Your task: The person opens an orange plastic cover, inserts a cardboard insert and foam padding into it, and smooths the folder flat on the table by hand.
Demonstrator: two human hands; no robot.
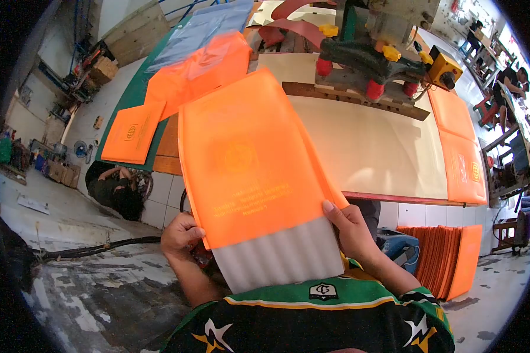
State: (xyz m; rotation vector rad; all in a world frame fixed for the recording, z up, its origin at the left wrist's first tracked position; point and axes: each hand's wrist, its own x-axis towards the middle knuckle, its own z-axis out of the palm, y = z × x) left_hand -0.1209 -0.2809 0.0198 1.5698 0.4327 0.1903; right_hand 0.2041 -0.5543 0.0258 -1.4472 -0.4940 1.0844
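Note:
In front of my chest I hold an orange plastic cover (247,135) with faint gold lettering on it. A ribbed greyish-white sheet (280,253) sticks out at its lower end, towards my body. My left hand (184,232) is closed on the cover's lower left corner, thumb on top. At the lower right edge my right hand (348,222) pinches the cover, with its thumb over the front and its fingers hidden behind. Whether the right hand also grips the sheet, I cannot tell.
A press machine (371,65) with yellow knobs stands over a cream board (371,147). Orange covers (462,170) lie at its right, a stack of orange pieces (439,259) below. At left lie an orange folder (134,133) and clear plastic sheets (191,38). A person (118,188) is low at left.

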